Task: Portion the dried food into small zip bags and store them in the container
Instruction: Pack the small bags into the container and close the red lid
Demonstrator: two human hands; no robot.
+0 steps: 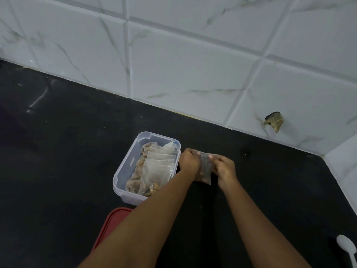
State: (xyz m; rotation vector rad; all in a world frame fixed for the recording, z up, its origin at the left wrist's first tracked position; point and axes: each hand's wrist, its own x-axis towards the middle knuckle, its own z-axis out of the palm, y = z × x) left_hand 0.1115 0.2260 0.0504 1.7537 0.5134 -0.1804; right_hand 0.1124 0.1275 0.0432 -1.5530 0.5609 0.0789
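Zip bag [205, 167] of dried food is pinched at its top by left hand [189, 161] and right hand [225, 169], at three o'clock of the container [129, 197]. A half-pressed seal could spill pieces.

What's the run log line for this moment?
left hand: grips zip bag | right hand: pinches it | container: open, filled bags inside

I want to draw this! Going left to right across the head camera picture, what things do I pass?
clear container, left hand, small zip bag, right hand, chipped hole in the wall tile, white spoon.
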